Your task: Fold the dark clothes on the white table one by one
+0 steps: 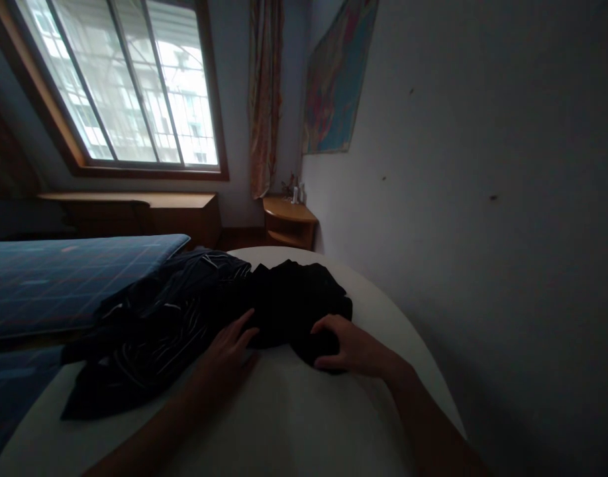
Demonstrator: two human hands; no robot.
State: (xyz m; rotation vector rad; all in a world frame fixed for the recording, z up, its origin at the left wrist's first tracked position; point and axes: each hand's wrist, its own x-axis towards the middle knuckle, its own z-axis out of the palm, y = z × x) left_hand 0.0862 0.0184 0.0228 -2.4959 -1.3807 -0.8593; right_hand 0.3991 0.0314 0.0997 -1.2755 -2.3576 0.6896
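A black garment [299, 295] lies bunched on the round white table [304, 424]; its kind cannot be made out in the dim light. My right hand [346, 346] curls around the garment's near right corner, thumb and fingers on the cloth. At the near left edge of the same cloth, my left hand [232, 348] rests with its fingers apart. Dark clothing with thin white stripes [169, 324] is heaped to the left of the black garment and touches it, with part of it next to my left forearm.
A bed with a blue checked cover [75, 278] adjoins the table on the left. The white wall [483, 278] runs along the right. Farther back stand a small corner shelf [290, 210] and a low wooden desk [179, 200] under the window [130, 86].
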